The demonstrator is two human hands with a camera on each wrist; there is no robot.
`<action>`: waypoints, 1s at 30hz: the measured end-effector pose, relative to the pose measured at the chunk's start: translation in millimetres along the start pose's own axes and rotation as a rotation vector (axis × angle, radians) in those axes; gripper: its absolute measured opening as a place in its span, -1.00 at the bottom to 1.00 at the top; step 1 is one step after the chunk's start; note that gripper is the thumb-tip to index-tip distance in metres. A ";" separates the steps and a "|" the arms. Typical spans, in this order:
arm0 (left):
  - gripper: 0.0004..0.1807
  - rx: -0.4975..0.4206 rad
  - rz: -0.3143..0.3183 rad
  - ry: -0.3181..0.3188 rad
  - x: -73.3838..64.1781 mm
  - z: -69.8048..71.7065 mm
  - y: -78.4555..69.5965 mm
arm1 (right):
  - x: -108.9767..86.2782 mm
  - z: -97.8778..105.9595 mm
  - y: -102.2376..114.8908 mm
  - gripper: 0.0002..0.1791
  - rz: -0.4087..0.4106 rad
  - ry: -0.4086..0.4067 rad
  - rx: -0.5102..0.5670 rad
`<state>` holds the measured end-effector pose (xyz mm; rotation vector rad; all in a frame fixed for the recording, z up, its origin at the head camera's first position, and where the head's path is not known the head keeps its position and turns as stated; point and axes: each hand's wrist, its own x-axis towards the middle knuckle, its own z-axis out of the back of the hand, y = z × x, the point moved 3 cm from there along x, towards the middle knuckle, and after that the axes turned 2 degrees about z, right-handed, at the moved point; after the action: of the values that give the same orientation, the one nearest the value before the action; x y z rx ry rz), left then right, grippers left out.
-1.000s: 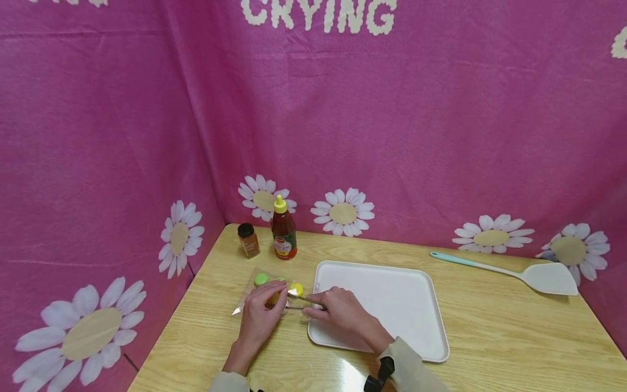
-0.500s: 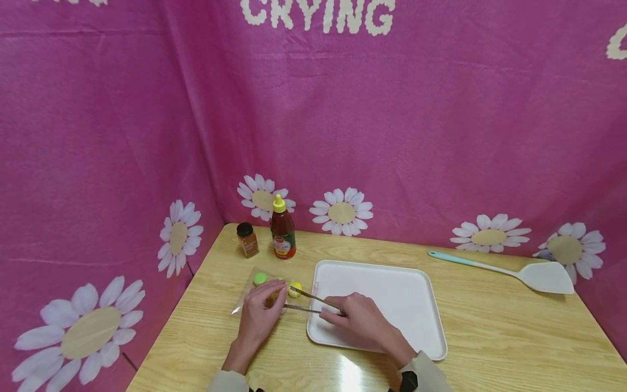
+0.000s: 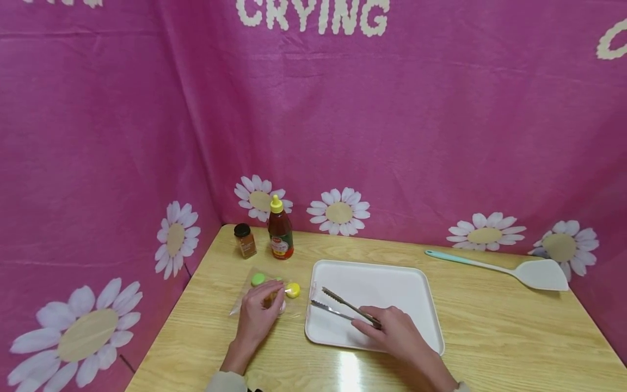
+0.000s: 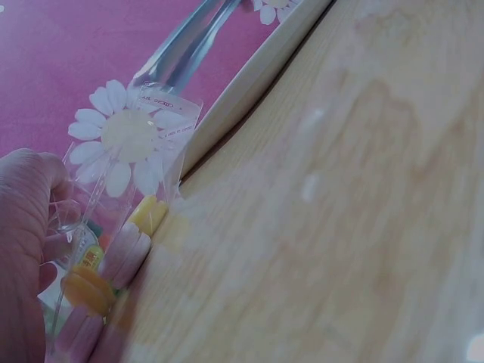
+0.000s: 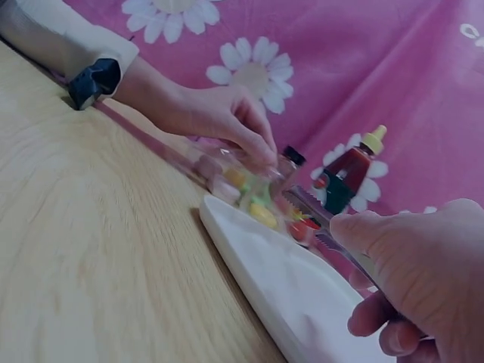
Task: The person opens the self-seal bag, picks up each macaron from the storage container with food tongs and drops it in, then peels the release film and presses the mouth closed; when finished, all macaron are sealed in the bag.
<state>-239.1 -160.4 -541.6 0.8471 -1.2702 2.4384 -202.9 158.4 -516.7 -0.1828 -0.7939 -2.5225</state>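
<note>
My left hand (image 3: 258,313) pinches the edge of a clear plastic bag (image 4: 185,125) on the table left of the tray. Inside the bag are several macarons, among them a green macaron (image 3: 258,279), a yellow macaron (image 3: 293,290) and an orange macaron (image 4: 87,289); the hand covers others in the head view. With my right hand (image 3: 399,335) I hold metal tongs (image 3: 350,306) over the left part of a white tray (image 3: 392,288). The tongs' arms are spread, nothing lies between them, and their serrated tips point left toward the bag.
Behind the bag stand a spice jar (image 3: 246,246) with a black lid and a red sauce bottle (image 3: 281,234) with a yellow cap. A white turner (image 3: 541,274) with a mint handle lies at the back right. Pink cloth (image 3: 392,136) hangs behind the table.
My right hand has drawn the tongs rightward, away from the bag and over the tray, and their arms now stand apart. The left hand keeps its place at the bag.
</note>
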 end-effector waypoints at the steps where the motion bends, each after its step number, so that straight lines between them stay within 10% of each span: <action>1: -0.85 -0.002 0.005 0.002 -0.1 0.3 -0.1 | -4.7 3.0 -1.4 -0.81 -0.016 -0.007 0.001; 30: -0.84 -0.002 0.008 0.003 -0.9 0.5 -2.1 | -109.6 82.8 -93.8 -0.25 -0.725 -0.301 -0.240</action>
<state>-237.2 -159.5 -540.6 0.8391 -1.2766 2.4431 -154.3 317.3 -524.9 -0.4262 -0.7599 -3.3367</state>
